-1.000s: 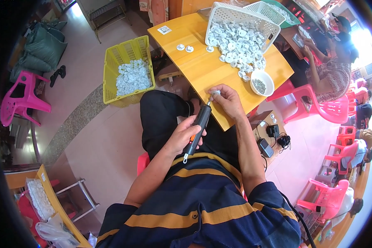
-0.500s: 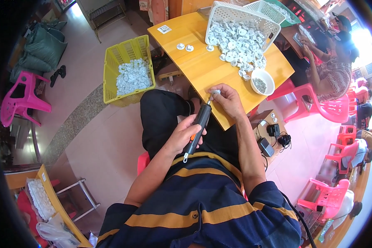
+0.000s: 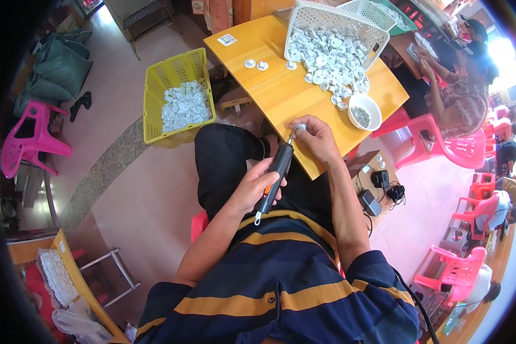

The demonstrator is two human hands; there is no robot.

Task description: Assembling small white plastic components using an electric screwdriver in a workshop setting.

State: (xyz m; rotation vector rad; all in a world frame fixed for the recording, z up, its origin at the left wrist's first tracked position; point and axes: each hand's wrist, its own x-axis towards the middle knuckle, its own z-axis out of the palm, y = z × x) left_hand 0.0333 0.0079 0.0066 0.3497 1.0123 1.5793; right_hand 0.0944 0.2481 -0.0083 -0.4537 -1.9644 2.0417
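My left hand (image 3: 252, 186) is wrapped round the black body of an electric screwdriver (image 3: 282, 159) with an orange switch. Its bit points up and away toward my right hand (image 3: 320, 142). Between the fingertips of that hand, by the near left edge of the yellow table (image 3: 292, 97), is a small white plastic part (image 3: 298, 126). The screwdriver's tip meets this part; fingers hide most of it, and I cannot make out a screw. On the table, a white bowl (image 3: 376, 109) holds small metal screws (image 3: 360, 117). Beside it spreads a heap of white plastic parts (image 3: 327, 57).
The heap spills from a tipped white basket (image 3: 379, 45). Three loose parts lie toward the table's left. A yellow crate (image 3: 153, 94) with more parts stands on the floor at left. Black power adapters (image 3: 370, 203) sit on a box at right. A co-worker (image 3: 456, 103) sits beyond pink chairs.
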